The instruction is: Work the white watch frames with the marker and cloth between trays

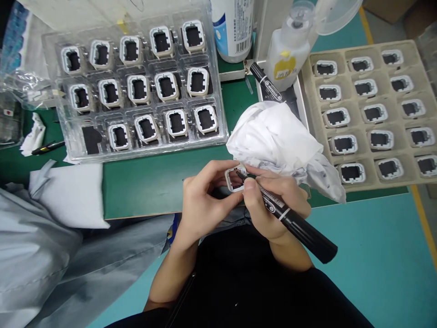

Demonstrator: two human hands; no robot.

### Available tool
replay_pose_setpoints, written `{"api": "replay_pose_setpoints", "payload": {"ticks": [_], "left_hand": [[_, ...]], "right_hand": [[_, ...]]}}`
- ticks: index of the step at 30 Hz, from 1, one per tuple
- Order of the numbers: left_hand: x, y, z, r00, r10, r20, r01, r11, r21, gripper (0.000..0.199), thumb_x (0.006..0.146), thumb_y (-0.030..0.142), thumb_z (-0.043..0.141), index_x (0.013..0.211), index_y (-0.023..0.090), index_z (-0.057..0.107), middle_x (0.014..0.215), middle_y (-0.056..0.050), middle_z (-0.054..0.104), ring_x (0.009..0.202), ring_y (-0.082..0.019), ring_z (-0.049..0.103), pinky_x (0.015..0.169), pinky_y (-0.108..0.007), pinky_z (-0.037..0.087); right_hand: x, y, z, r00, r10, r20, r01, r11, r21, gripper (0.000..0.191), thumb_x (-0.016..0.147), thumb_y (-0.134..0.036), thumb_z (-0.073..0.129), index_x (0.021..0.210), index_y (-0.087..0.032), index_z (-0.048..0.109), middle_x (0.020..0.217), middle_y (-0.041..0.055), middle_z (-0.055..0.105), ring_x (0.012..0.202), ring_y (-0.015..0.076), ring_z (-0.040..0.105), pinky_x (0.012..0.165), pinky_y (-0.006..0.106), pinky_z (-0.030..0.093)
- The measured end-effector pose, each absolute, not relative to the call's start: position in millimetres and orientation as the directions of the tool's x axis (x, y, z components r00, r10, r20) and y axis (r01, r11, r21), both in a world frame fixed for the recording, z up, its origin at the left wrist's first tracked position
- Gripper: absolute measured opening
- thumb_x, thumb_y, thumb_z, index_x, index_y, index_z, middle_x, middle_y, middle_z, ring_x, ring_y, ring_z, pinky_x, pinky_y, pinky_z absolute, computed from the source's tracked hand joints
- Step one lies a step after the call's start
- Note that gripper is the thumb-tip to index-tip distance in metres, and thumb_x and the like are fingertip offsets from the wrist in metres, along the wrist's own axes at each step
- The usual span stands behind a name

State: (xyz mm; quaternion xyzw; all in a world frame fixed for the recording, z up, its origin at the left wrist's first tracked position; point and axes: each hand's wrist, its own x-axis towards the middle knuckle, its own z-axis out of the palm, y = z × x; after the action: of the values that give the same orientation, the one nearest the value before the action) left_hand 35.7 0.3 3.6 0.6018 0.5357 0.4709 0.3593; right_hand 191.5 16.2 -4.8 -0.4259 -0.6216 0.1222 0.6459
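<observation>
Between the fingers and thumb of my left hand (211, 200) is a small white square frame (230, 179) with an open middle. My right hand (273, 196) grips a thick black marker (297, 228) whose tip touches or hovers at the frame's inner right edge; which of the two I cannot tell. Just beyond my hands lies a crumpled white cloth (273, 136). A clear plastic tray (136, 152) at the left holds several similar frames, with one slot at its front left corner showing only a dark pad. At the right, a beige tray (372, 182) holds several more.
Behind the cloth stand a white and blue bottle (234, 27) and a pump bottle (288, 50), with a second black marker (266, 84) beside them. A white pad (73, 193) lies at the green table's left edge, near another person's grey clothing (30, 255).
</observation>
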Motion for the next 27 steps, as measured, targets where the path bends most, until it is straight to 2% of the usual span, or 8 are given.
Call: {"api": "replay_pose_setpoints", "payload": {"ticks": [4,10,20,27], "left_hand": [[35.8,-0.3,3.3,-0.023,0.982,0.187,0.341,-0.168,0.925,0.032,0.099,0.029,0.101,0.128,0.025,0.088,0.104,-0.002,0.093,0.085,-0.017,0.088,0.078,-0.024,0.074],[35.2,0.3,3.3,-0.009,0.975,0.22,0.353,-0.203,0.913,0.033,0.097,0.018,0.098,0.128,0.026,0.089,0.103,0.0,0.093,0.083,-0.015,0.087,0.078,-0.021,0.072],[34.0,-0.1,0.3,-0.011,0.979,0.204,0.371,-0.185,0.91,0.033,0.099,0.022,0.097,0.131,0.026,0.089,0.106,-0.002,0.094,0.085,-0.016,0.088,0.078,-0.023,0.073],[34.1,0.5,1.3,-0.002,0.976,0.216,0.334,-0.203,0.92,0.038,0.095,0.012,0.096,0.13,0.026,0.09,0.104,0.0,0.093,0.085,-0.015,0.088,0.08,-0.02,0.072]], "right_hand": [[191.7,15.0,-4.1,0.188,0.704,0.685,0.37,0.595,-0.713,0.02,0.1,-0.016,0.087,0.103,-0.029,0.073,0.089,-0.0019,0.092,0.085,0.0276,0.097,0.075,0.035,0.084],[191.2,14.5,-3.9,0.196,0.701,0.686,0.41,0.577,-0.707,0.019,0.103,-0.017,0.084,0.102,-0.03,0.071,0.087,-0.0025,0.091,0.082,0.0272,0.096,0.072,0.034,0.084],[191.3,15.5,-6.5,0.203,0.685,0.7,0.401,0.594,-0.697,0.016,0.104,-0.02,0.084,0.101,-0.03,0.072,0.086,-0.0023,0.091,0.08,0.0275,0.096,0.07,0.032,0.084],[191.8,15.1,-7.3,0.203,0.694,0.691,0.401,0.585,-0.705,0.015,0.105,-0.021,0.084,0.102,-0.03,0.073,0.086,-0.0018,0.091,0.081,0.0283,0.097,0.071,0.033,0.083]]}}
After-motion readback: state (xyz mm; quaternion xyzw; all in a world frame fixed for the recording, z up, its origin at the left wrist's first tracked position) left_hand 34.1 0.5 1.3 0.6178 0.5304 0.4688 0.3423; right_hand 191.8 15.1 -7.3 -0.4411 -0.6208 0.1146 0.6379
